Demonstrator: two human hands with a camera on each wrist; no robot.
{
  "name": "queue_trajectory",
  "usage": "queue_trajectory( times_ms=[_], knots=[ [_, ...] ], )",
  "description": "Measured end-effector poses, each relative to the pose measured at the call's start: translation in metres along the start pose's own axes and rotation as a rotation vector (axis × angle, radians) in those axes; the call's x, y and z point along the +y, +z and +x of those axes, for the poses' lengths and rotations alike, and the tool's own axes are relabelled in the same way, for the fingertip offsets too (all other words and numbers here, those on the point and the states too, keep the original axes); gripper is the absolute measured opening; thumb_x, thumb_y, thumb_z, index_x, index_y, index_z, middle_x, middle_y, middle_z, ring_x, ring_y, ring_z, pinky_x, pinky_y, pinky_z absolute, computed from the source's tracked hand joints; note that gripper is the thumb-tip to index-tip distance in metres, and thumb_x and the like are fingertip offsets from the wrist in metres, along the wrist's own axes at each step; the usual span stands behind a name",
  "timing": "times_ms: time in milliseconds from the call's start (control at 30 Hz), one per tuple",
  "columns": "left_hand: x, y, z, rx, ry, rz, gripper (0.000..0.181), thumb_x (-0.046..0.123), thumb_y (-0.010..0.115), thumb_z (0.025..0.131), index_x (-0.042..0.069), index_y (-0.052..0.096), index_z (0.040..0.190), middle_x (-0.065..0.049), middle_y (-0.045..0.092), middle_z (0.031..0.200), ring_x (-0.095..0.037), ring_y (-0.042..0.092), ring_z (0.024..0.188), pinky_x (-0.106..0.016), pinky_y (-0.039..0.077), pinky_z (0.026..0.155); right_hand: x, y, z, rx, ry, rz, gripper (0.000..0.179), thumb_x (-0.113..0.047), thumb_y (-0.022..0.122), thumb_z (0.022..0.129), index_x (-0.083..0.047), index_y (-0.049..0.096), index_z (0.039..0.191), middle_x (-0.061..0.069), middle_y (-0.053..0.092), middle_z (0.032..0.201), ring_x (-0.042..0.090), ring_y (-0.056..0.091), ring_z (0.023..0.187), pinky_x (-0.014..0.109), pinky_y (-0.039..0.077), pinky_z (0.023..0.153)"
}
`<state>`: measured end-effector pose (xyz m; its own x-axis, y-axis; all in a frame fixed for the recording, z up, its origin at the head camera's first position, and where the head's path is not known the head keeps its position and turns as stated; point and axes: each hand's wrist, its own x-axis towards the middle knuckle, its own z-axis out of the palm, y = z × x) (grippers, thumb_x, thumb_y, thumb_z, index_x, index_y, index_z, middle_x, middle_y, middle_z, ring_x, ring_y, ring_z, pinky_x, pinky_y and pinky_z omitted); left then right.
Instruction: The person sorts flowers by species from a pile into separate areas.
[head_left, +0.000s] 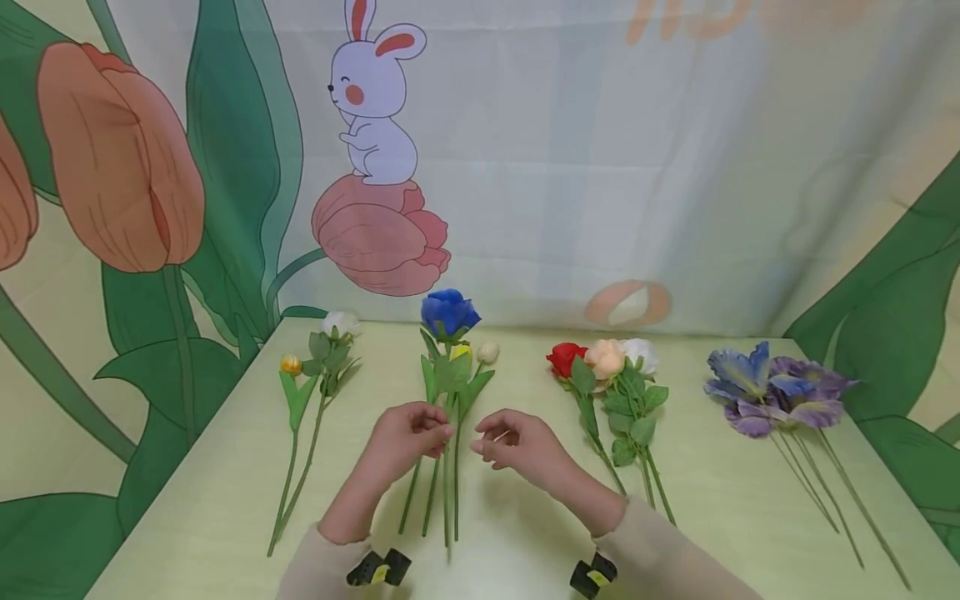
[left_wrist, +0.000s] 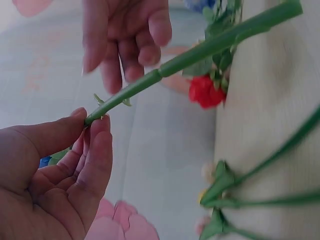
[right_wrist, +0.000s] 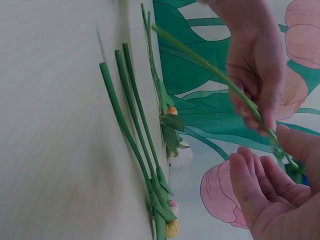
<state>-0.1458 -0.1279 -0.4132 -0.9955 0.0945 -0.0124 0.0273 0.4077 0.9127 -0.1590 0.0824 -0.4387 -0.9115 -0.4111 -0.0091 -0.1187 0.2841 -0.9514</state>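
My left hand (head_left: 405, 442) pinches the green stem of a blue artificial rose (head_left: 450, 312) between thumb and fingertips. The bloom points toward the backdrop, and the bare stem (left_wrist: 200, 52) extends back toward me past the fingers. My right hand (head_left: 525, 446) is beside the stem with its fingers loosely bent and nothing in them; its thumb and fingertips come close to the stem in the right wrist view. Beneath the rose, several tulips lie side by side on the table, among them a yellow tulip (right_wrist: 172, 228) and a cream tulip (head_left: 488, 352).
Left on the table (head_left: 225, 500) lie an orange-yellow tulip (head_left: 291, 364) and a white flower (head_left: 341, 323). To the right are a red rose (head_left: 567, 360), a peach rose (head_left: 606, 358) and a white rose (head_left: 641, 354). Blue-purple irises (head_left: 780, 387) lie far right. A printed curtain (head_left: 600, 167) hangs behind.
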Motion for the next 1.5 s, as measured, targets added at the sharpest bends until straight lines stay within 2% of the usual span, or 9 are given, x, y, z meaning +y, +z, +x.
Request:
queue_trajectory(
  times_ms=[300,567,667,800,933,1033,1267,1367,1500],
  knots=[
    [0.012,0.035,0.008,-0.001,0.064,-0.042,0.012,0.004,0.071,0.093,-0.007,0.068,0.098,-0.019,0.073,0.089,-0.013,0.069,0.071,-0.039,0.063,0.071,0.006,0.001,-0.008,0.001,-0.011,0.035,0.030,-0.015,0.071,0.096,0.007,0.067,0.115,0.024,0.072,0.106,0.014,0.072,0.083,0.031,0.063,0.074],
    [0.010,0.037,0.011,-0.034,0.090,0.019,0.016,0.013,0.073,0.094,-0.002,0.072,0.099,-0.017,0.075,0.086,-0.018,0.068,0.071,-0.026,0.055,0.063,0.008,-0.011,-0.017,0.040,-0.012,0.010,0.023,-0.009,0.067,0.098,0.010,0.066,0.110,0.028,0.072,0.102,0.009,0.069,0.081,0.033,0.064,0.073],
    [0.006,0.024,0.008,-0.031,0.081,0.093,0.016,0.016,0.071,0.096,0.001,0.074,0.101,-0.015,0.074,0.085,-0.021,0.067,0.073,-0.025,0.050,0.062,0.012,-0.025,-0.024,0.071,0.009,-0.004,0.025,-0.009,0.066,0.098,0.012,0.065,0.112,0.030,0.071,0.102,0.011,0.069,0.081,0.031,0.063,0.072],
    [-0.010,-0.004,0.003,0.028,0.055,0.235,0.016,0.015,0.070,0.097,0.002,0.075,0.103,-0.012,0.075,0.089,-0.019,0.067,0.078,-0.028,0.051,0.065,0.021,-0.050,-0.038,0.121,0.062,-0.019,0.029,-0.007,0.064,0.099,0.016,0.062,0.117,0.028,0.071,0.101,0.010,0.068,0.078,0.028,0.063,0.071],
    [-0.037,-0.042,-0.002,0.124,0.025,0.426,0.022,0.016,0.068,0.097,-0.002,0.074,0.108,-0.015,0.076,0.096,-0.026,0.070,0.086,-0.036,0.055,0.070,0.035,-0.075,-0.054,0.188,0.151,-0.050,0.032,-0.006,0.062,0.100,0.017,0.060,0.122,0.022,0.073,0.100,0.009,0.067,0.077,0.027,0.062,0.069],
    [-0.061,-0.072,-0.004,0.168,-0.042,0.528,0.028,0.015,0.066,0.097,-0.008,0.071,0.111,-0.023,0.074,0.100,-0.034,0.070,0.090,-0.045,0.056,0.076,0.049,-0.091,-0.066,0.242,0.232,-0.081,0.032,-0.007,0.062,0.101,0.016,0.060,0.123,0.018,0.073,0.099,0.011,0.067,0.077,0.029,0.062,0.069],
    [-0.104,-0.122,-0.010,0.154,-0.265,0.582,0.034,0.014,0.064,0.097,-0.015,0.065,0.116,-0.033,0.068,0.112,-0.039,0.067,0.093,-0.048,0.056,0.076,0.078,-0.118,-0.090,0.270,0.360,-0.102,0.034,-0.007,0.059,0.102,0.016,0.058,0.126,0.009,0.072,0.089,0.012,0.066,0.072,0.027,0.059,0.064],
    [-0.110,-0.130,-0.012,0.135,-0.295,0.583,0.033,0.014,0.066,0.096,-0.015,0.066,0.112,-0.033,0.069,0.109,-0.038,0.067,0.089,-0.046,0.056,0.074,0.084,-0.123,-0.094,0.262,0.404,-0.112,0.034,-0.008,0.060,0.102,0.017,0.058,0.126,0.006,0.070,0.085,0.013,0.064,0.070,0.027,0.058,0.063],
    [-0.116,-0.131,-0.007,0.107,-0.303,0.575,0.027,0.014,0.070,0.093,-0.013,0.070,0.100,-0.022,0.070,0.088,-0.028,0.064,0.076,-0.036,0.052,0.065,0.088,-0.127,-0.098,0.247,0.438,-0.154,0.034,-0.009,0.062,0.101,0.016,0.060,0.124,0.005,0.067,0.079,0.013,0.064,0.065,0.028,0.058,0.061]
  ],
)
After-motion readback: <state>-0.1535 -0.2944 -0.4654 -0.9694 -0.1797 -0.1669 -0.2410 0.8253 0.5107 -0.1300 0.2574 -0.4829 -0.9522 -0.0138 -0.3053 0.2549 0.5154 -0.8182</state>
